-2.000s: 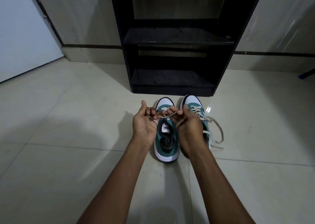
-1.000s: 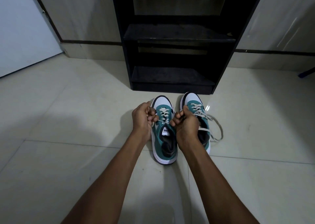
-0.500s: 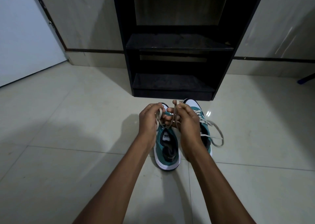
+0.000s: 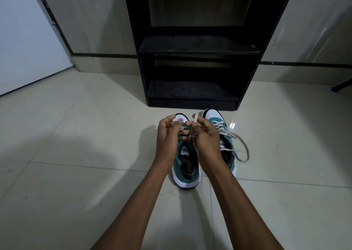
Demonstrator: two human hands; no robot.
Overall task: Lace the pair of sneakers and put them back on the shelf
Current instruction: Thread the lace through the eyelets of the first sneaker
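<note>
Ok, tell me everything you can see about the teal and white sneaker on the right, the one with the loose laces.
The right teal and white sneaker stands upright on the pale tiled floor, white toe cap towards the black shelf unit. Its upper looks like suede, with a white sole and a branded tongue label. Grey flat laces cross the eyelets and trail in a loose loop on the floor. The right hand hides its inner side.

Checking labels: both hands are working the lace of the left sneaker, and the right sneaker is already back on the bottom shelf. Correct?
Not quite. The head view shows the right sneaker on the floor beside the left sneaker, in front of the black shelf, not on it. The rest holds: the left hand and right hand both work the lace over the left sneaker.
</note>
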